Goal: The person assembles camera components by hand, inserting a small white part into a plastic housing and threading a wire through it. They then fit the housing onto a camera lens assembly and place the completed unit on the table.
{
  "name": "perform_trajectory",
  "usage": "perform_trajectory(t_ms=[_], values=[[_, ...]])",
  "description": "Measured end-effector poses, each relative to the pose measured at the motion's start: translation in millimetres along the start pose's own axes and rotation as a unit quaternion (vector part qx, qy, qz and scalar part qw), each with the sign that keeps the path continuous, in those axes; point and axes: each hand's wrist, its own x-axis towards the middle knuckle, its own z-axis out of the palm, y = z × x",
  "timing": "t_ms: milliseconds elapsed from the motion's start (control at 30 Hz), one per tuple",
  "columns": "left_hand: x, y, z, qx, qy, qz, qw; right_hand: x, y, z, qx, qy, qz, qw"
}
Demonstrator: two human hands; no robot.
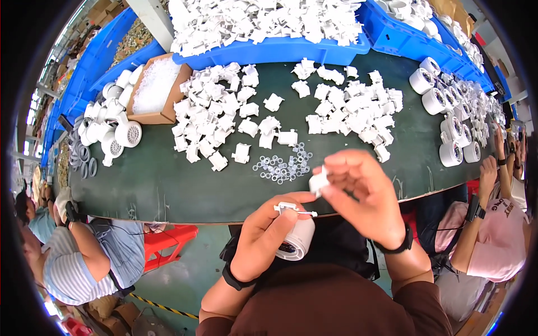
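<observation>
My left hand (pixel 262 235) is closed round a white cylindrical housing (pixel 300 239), held just off the table's front edge. Its thumb presses on a small white plastic part with a thin pin or lead (pixel 305 213) at the top of the housing. Between thumb and fingertips, my right hand (pixel 361 193) pinches a small white plastic piece (pixel 319 182), apart from the housing. On the table beyond the hands lies a scatter of small translucent rings (pixel 283 167). Two heaps of white plastic parts, a left heap (pixel 207 106) and a right heap (pixel 358 109), lie behind the rings.
A blue bin (pixel 269 51) piled with white parts stands at the back. Left are a cardboard box (pixel 156 117) of clear pieces, white round-headed parts (pixel 128 133) and grey rings (pixel 84 154). White cylinders (pixel 434 101) stand at right. Co-workers sit on both sides; a red stool (pixel 168 243) is at left.
</observation>
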Motion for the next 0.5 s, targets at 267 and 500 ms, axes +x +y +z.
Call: perform_trajectory(t_ms=[267, 500], values=[[-2, -5, -7, -0.038, -0.015, 0.032, 0.999, -13, 2, 11, -0.084, -0.063, -0.002, 0.994], [-5, 0, -1, 0.082, 0.027, 0.071, 0.994, -12, -3, 14, 0.073, -0.069, 0.146, 0.984]])
